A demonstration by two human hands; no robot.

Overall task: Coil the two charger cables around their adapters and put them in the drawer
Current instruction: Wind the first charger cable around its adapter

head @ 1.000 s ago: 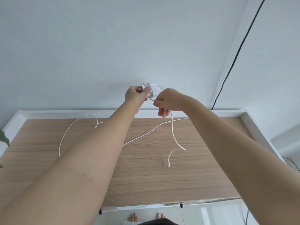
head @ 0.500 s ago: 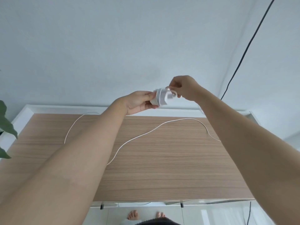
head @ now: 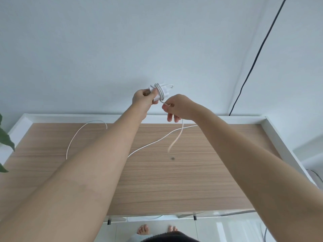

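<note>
Above the frame's centre, a white adapter with several cable turns wound around it is gripped by the left hand. Just to its right, the right hand is pinched on the cable, whose blurred loose tail hangs down over the wooden counter. A 2nd cable is laid across the counter, partly hidden behind the left arm. A black wire is seen on the wall, upper right.
</note>
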